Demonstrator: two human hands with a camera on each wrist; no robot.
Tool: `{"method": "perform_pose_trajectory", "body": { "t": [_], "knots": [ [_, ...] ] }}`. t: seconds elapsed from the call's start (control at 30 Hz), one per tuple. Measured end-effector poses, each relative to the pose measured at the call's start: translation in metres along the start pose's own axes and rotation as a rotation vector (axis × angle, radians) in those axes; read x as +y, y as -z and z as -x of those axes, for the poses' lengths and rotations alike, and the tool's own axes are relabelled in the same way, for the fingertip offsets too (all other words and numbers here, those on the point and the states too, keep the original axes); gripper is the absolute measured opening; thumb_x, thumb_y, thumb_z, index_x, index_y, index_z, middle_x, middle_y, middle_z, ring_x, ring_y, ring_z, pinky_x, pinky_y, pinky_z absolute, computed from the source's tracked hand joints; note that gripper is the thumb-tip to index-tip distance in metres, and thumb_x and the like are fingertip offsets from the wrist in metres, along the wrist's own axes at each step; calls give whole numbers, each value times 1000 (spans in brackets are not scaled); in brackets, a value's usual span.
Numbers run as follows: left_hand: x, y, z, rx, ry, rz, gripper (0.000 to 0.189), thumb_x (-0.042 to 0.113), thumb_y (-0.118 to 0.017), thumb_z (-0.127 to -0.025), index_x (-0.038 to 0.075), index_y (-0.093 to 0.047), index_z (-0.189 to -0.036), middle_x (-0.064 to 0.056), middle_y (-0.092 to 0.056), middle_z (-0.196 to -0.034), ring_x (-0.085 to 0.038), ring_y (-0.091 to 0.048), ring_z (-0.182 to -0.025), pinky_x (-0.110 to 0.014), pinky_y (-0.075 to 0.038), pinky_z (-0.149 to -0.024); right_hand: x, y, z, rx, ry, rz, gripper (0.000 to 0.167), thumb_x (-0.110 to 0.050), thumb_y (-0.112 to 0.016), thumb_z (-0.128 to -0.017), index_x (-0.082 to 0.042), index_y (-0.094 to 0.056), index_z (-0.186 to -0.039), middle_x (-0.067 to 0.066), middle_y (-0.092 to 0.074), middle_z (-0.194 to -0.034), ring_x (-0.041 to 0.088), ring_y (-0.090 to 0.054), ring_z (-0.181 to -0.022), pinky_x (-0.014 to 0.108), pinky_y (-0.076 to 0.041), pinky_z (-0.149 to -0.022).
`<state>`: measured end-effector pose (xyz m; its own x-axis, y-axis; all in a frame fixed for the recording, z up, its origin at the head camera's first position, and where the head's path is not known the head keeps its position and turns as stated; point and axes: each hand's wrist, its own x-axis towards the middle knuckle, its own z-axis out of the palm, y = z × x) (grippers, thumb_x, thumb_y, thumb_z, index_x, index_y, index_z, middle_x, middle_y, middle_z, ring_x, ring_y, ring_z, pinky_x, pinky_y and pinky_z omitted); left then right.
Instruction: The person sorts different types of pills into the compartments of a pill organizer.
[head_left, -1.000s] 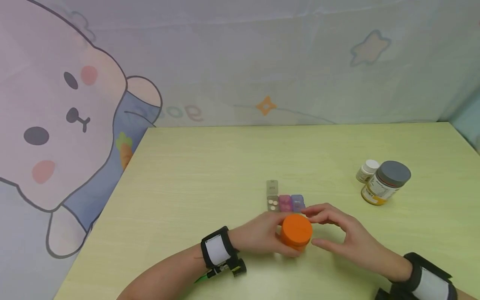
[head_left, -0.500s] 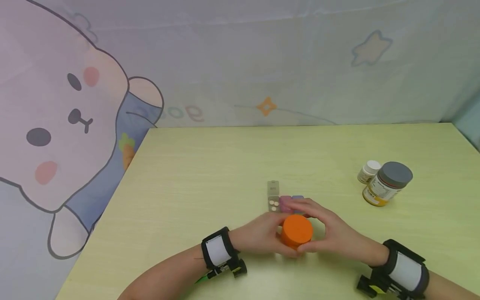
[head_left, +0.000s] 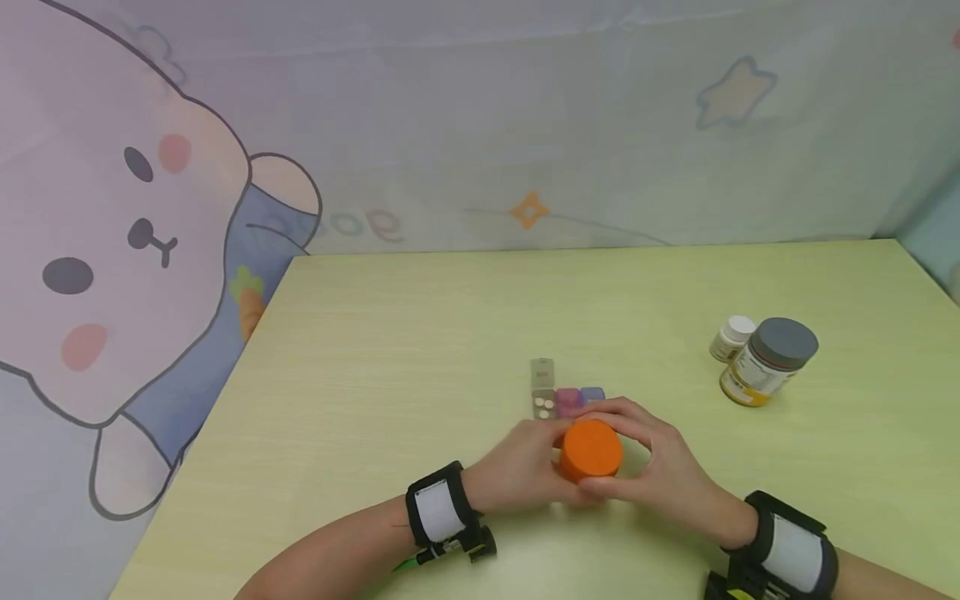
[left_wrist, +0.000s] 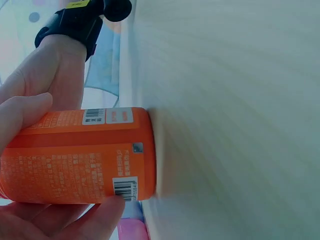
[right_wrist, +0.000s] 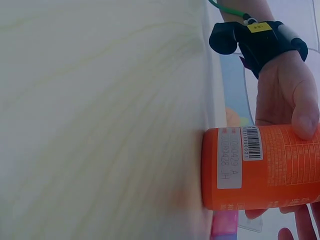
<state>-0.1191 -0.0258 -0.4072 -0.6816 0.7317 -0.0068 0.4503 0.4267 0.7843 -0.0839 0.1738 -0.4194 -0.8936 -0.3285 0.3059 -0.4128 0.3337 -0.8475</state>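
Note:
An orange pill bottle stands upright between my hands, its orange lid (head_left: 592, 446) facing up in the head view. My left hand (head_left: 521, 467) grips the bottle body from the left. From the right, my right hand (head_left: 660, 467) holds the lid between thumb and curved fingers. The left wrist view shows the printed bottle body (left_wrist: 75, 160) with its base at the table. Barcode labels also show on the bottle (right_wrist: 260, 170) in the right wrist view. Just beyond the hands lies a pill organizer (head_left: 568, 400); its clear compartment is open, with white tablets inside.
Toward the back right, a small white bottle (head_left: 732, 337) stands beside a larger jar (head_left: 768, 362) with a grey lid. The pale table (head_left: 412, 333) meets a printed curtain (head_left: 450, 125) at the back.
My right hand has moved left from beside the bottle and closed its thumb and fingers around the lid. My left hand keeps its grip on the bottle.

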Motion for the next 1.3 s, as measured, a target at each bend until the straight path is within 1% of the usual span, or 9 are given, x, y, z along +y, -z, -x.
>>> {"method": "perform_pose_trajectory", "body": {
  "t": [0.17, 0.33, 0.53, 0.73, 0.8, 0.97, 1.07, 1.17, 1.3],
  "knots": [
    [0, 0, -2, -28, 7, -61, 56, 28, -81, -80, 15, -57, -129, 10, -65, -115, 0, -57, -104, -23, -43, -92, -1, 6, -4, -25, 29, 79, 52, -23, -89, -70, -20, -66, -117, -10, -59, -117, 11, -54, -110, 44, -44, -93],
    [-5, 9, 1, -51, 45, -138, 56, 37, -75, -86, 17, -53, -133, 6, -65, -119, -6, -60, -106, -24, -46, -89, 1, 23, -5, -69, 0, 161, 50, -26, -87, -73, -18, -62, -115, -11, -63, -108, 9, -59, -98, 34, -50, -84],
    [-12, 27, 10, -42, 38, -13, 49, 26, -69, -92, 11, -54, -136, 0, -66, -120, -7, -59, -109, -26, -47, -90, 22, 59, -12, 21, -9, 264, 51, -11, -84, -75, -5, -59, -119, 3, -65, -107, 2, -57, -92, 23, -50, -77],
    [-14, 34, 15, -39, 18, 52, 40, 24, -66, -94, 8, -57, -130, -4, -65, -118, -6, -59, -107, -28, -48, -88, 42, 83, -30, 85, -72, 198, 58, 0, -77, -81, 6, -47, -131, 21, -58, -115, -10, -48, -95, 6, -42, -78],
    [-14, 34, 16, -38, 12, 74, 39, 23, -65, -95, 7, -57, -130, -4, -65, -118, -6, -58, -107, -27, -48, -87, 46, 86, -35, 104, -101, 174, 60, 0, -75, -83, 8, -43, -134, 24, -55, -119, -4, -50, -99, 5, -40, -80],
    [-16, 37, 20, -25, -15, 82, 38, 21, -65, -95, 6, -57, -129, -7, -65, -117, -7, -59, -105, -27, -49, -86, 49, 85, -47, 153, -193, 155, 63, -9, -71, -90, 8, -35, -139, 27, -49, -128, 31, -50, -111, 5, -37, -80],
    [-19, 40, 24, -6, -26, 76, 37, 20, -64, -95, 5, -58, -128, -8, -66, -116, -10, -61, -105, -28, -50, -86, 50, 84, -57, 187, -255, 161, 65, -17, -69, -92, 6, -32, -141, 28, -46, -131, 39, -47, -115, 10, -38, -81],
    [-21, 44, 28, 6, -26, 70, 36, 20, -64, -96, 5, -57, -128, -7, -66, -116, -11, -61, -104, -27, -49, -86, 53, 82, -66, 215, -300, 147, 69, -21, -67, -93, 6, -28, -143, 29, -43, -134, 41, -44, -119, 29, -44, -92],
    [-24, 50, 31, 32, -15, 50, 35, 22, -63, -96, 7, -59, -127, -4, -65, -117, -10, -61, -103, -26, -49, -85, 53, 76, -72, 288, -238, 159, 76, -17, -69, -92, 5, -22, -147, 30, -33, -143, 46, -35, -128, 59, -30, -103]
  ]
}}
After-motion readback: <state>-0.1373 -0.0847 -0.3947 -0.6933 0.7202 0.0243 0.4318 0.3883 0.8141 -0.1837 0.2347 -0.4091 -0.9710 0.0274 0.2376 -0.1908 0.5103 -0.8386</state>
